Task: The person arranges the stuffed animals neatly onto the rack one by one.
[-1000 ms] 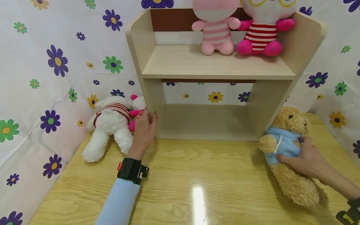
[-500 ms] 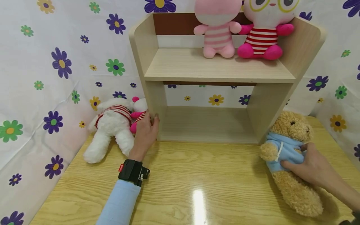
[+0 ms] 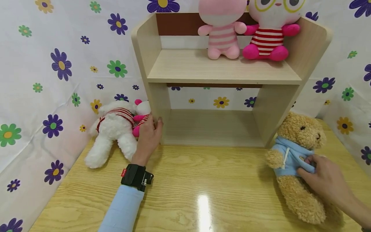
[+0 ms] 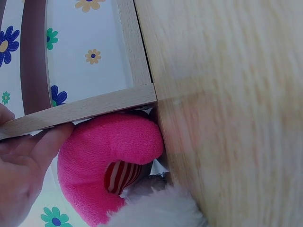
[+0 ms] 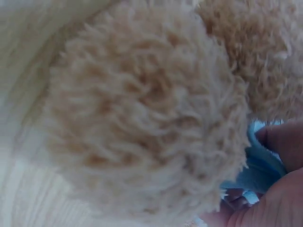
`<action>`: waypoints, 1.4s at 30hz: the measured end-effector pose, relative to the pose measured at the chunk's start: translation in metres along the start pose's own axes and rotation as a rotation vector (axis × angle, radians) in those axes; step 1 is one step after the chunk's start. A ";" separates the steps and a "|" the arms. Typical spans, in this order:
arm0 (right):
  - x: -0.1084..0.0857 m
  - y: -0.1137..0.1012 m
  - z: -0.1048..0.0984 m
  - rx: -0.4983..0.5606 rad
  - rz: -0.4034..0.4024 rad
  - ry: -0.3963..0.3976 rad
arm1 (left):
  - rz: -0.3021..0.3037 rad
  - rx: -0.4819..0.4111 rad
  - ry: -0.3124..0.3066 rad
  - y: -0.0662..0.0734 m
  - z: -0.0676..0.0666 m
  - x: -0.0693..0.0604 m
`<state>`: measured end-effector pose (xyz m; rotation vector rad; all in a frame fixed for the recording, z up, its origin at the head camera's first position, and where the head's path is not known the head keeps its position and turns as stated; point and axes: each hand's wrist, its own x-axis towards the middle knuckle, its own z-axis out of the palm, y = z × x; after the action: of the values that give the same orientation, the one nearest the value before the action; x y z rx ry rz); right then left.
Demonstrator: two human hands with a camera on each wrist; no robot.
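Note:
At the right of the table, my right hand (image 3: 327, 174) pinches the light blue hoodie (image 3: 290, 162) of a brown teddy bear (image 3: 299, 199), which leans beside the shelf. The right wrist view is filled by the bear's furry foot (image 5: 147, 118), with thumb and fingers on blue cloth behind it. My left hand (image 3: 149, 137) grips the left side panel (image 4: 85, 108) of the small wooden shelf (image 3: 223, 81), its thumb at the front edge and fingers along the outside. A pink and white plush toy (image 4: 109, 146) with red stripes lies just outside that panel, partly hidden by the hand.
A white fluffy plush (image 3: 116, 129) in a striped top lies on the table (image 3: 174, 187) at the left. On the upper board sit a pale pink plush (image 3: 223, 35) and a pink plush with yellow glasses (image 3: 266, 38). Flowered cloth (image 3: 58, 100) hangs behind.
My right hand has shifted slightly right and down, from holding the bear's body to pinching its hoodie. The bear has turned a little, its face showing more. The left hand stays on the shelf.

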<state>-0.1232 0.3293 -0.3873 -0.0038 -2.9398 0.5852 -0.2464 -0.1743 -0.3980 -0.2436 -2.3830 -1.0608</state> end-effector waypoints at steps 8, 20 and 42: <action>-0.006 -0.001 0.002 0.027 0.070 0.066 | 0.002 -0.004 -0.003 0.001 0.000 -0.001; 0.013 -0.007 -0.012 0.052 0.126 -0.251 | -0.009 0.012 0.000 0.001 -0.003 0.000; 0.016 -0.015 0.005 0.051 0.049 -0.200 | 0.008 0.001 -0.005 -0.002 -0.001 -0.001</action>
<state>-0.1397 0.3138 -0.3834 -0.0129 -3.1242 0.7059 -0.2460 -0.1764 -0.3993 -0.2551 -2.3846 -1.0565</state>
